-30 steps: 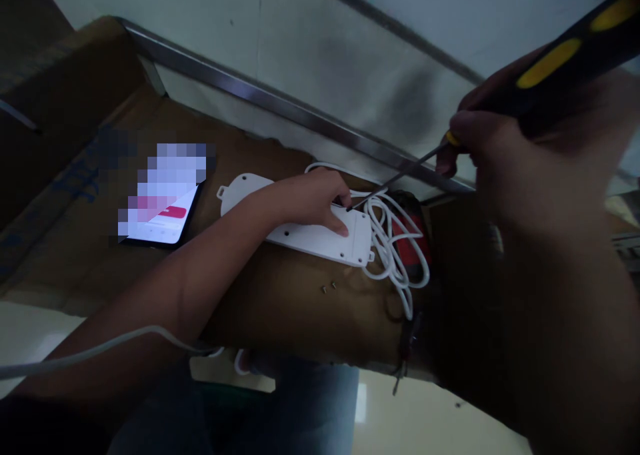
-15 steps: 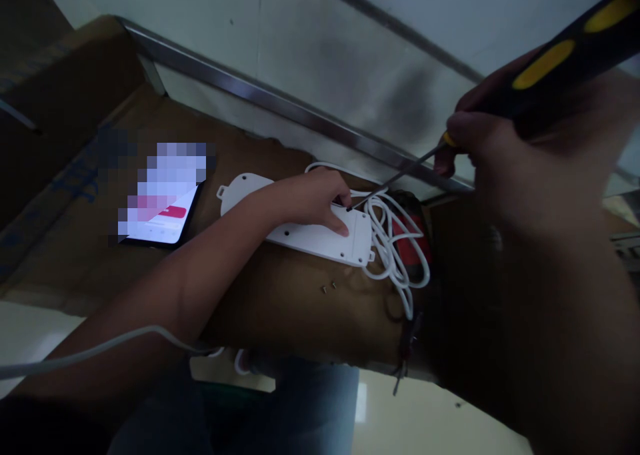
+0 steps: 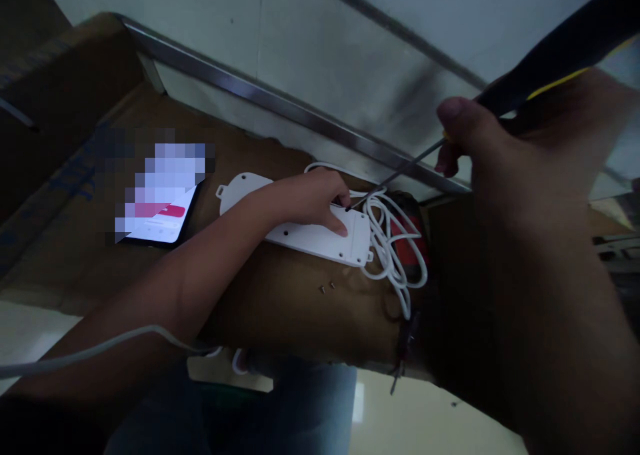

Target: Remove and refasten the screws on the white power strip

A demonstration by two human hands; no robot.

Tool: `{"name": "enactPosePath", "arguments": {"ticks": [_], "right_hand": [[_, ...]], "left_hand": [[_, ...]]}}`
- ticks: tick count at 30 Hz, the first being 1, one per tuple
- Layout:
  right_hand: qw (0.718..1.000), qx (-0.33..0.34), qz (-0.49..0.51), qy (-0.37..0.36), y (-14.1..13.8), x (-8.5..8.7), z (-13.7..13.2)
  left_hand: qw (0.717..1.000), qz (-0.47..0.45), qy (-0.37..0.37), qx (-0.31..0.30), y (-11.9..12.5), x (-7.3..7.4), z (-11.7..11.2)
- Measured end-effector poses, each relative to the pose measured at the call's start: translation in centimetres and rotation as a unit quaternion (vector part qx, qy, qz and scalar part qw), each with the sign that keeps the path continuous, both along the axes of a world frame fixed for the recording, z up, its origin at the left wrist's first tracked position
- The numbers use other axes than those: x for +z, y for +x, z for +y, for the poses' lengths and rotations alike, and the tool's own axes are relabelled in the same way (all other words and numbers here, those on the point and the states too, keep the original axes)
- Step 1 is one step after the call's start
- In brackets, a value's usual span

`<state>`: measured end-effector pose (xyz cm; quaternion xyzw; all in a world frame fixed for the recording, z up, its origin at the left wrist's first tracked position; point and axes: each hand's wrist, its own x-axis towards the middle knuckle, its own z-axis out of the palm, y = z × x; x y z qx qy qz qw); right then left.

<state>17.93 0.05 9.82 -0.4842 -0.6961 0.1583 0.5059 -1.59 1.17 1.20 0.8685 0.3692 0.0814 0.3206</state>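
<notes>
A white power strip (image 3: 305, 236) lies back side up on a sheet of brown cardboard (image 3: 280, 301). My left hand (image 3: 313, 198) presses down on it, fingers curled over its far edge and thumb flat on the casing. My right hand (image 3: 500, 168), close to the camera, is closed round the black and yellow handle of a screwdriver (image 3: 550, 48). Its thin shaft (image 3: 400, 171) slants down to a screw hole beside my left fingers. The strip's white cord (image 3: 395, 248) lies coiled at its right end.
Two small loose screws (image 3: 327, 286) lie on the cardboard just in front of the strip. A phone (image 3: 160, 218) with a lit screen rests to the left. A metal rail (image 3: 280, 105) and a pale wall run behind. A red object (image 3: 415, 238) shows under the cord.
The screwdriver handle has turned in my right hand, so its yellow patches are mostly out of sight and my thumb is raised. The left hand and power strip have stayed put.
</notes>
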Motion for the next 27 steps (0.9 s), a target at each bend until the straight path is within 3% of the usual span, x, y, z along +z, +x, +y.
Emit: {"name": "enactPosePath", "arguments": {"ticks": [7, 15, 27], "right_hand": [[0.999, -0.042, -0.018, -0.005, -0.14, -0.06, -0.12], [0.997, 0.067, -0.034, -0.013, -0.12, 0.64, -0.85], [0.998, 0.063, -0.023, -0.002, 0.49, 0.11, -0.27]], "left_hand": [[1.000, -0.002, 0.002, 0.002, -0.10, -0.10, 0.05], [1.000, -0.003, -0.008, 0.002, 0.02, -0.13, 0.07], [1.000, 0.006, -0.007, 0.004, 0.05, 0.05, -0.02]]}}
